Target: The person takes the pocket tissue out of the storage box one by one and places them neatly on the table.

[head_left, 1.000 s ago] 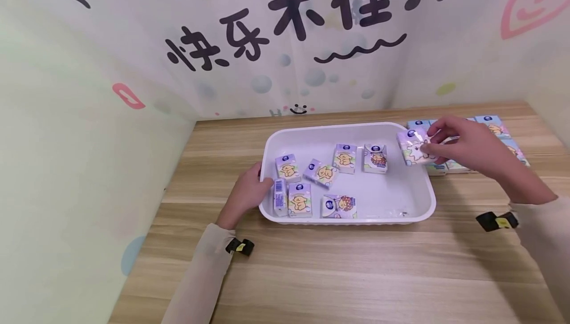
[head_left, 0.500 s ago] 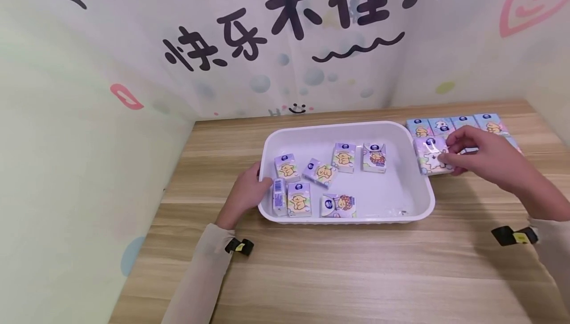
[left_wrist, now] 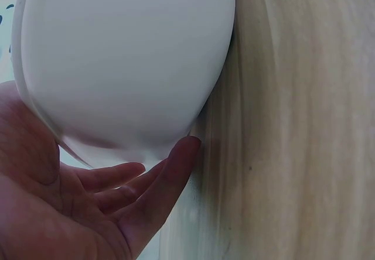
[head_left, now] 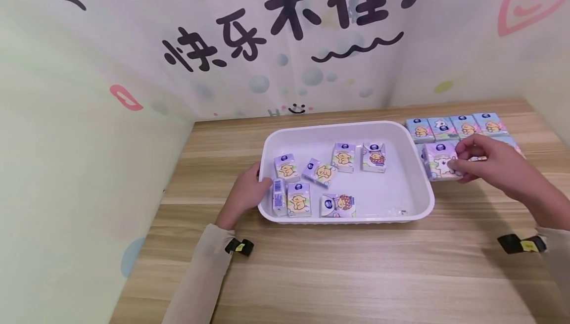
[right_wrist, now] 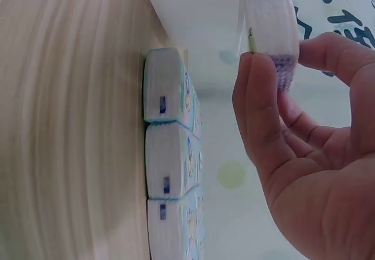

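Note:
My right hand [head_left: 498, 165] pinches a purple-and-white tissue pack [head_left: 441, 162] with a white cartoon figure. In the right wrist view the pack [right_wrist: 272, 28] is raised above a row of blue tissue packs [right_wrist: 167, 160] on the table. A white plastic tray [head_left: 392, 198] lies left of it, holding several purple tissue packs [head_left: 299, 199], some flat and one on its edge. My left hand [head_left: 247, 190] grips the tray's left end, thumb over the rim. The left wrist view shows its fingers [left_wrist: 158, 184] against the outside of the tray wall [left_wrist: 129, 55].
Blue tissue packs [head_left: 465, 127] lie in two rows at the back right of the wooden table [head_left: 347, 269], partly hidden by the right hand. A printed cloth [head_left: 249, 42] hangs behind the table. Each wrist wears a black band.
My right hand has carried the purple tissue pack rightward from over the tray's right rim to above the front row of blue packs. The left hand and the tray stay put.

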`<state>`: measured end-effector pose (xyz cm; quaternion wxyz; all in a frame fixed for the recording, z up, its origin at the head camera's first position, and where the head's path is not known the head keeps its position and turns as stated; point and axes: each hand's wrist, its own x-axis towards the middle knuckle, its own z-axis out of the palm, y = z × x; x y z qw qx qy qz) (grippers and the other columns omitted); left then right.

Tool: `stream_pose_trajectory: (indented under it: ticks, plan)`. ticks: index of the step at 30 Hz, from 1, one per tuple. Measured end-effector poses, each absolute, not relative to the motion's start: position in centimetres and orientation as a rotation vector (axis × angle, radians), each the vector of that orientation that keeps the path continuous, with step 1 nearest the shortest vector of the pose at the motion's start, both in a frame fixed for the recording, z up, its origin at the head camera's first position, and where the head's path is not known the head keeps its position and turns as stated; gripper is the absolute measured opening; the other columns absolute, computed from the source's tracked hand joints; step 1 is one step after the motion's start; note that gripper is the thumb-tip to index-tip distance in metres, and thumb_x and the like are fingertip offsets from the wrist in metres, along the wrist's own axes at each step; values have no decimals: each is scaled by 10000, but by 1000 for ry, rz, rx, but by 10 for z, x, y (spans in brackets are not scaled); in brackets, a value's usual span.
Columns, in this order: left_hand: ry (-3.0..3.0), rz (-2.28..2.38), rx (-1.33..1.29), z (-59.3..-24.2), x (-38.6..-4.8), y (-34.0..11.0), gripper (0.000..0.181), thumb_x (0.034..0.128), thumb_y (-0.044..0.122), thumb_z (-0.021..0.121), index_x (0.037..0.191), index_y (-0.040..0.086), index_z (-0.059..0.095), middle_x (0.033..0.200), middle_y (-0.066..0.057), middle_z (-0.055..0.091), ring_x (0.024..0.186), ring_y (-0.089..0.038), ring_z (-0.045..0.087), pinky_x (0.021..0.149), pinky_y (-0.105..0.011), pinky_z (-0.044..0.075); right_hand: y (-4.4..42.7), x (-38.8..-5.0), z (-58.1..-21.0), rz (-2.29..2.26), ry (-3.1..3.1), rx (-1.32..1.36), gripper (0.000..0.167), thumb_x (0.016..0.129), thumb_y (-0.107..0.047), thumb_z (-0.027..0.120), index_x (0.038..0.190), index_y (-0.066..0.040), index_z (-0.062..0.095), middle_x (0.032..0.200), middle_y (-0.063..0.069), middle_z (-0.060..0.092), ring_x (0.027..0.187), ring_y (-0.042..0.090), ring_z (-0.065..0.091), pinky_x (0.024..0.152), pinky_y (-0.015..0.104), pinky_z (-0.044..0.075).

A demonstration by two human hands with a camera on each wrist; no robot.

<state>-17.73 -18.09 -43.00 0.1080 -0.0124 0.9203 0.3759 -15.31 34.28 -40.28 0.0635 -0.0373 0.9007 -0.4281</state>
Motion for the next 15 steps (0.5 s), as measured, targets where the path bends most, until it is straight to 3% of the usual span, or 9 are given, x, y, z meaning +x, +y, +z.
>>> stream_pose_trajectory:
  ticks: [6,15]
  plan:
    - [2698,1106,-46,-429,-177,-180,636,1074,201,579,1659,7,423,1475,-277,628,1019,-356,764,681,-346,686,350,-150,-410,-1054,2689,-76,441,1057,-202,754,1284,85,507,1074,174,685,790,213,721,687,297,666]
    - [2699,1099,-44,-429,-177,-180,645,1080,215,572,1672,17,409,1485,-278,623,1011,-354,766,671,-344,685,352,-143,-423,-986,2613,-104,428,1018,-215,794,1237,59,550,1049,133,708,861,244,707,697,302,668]
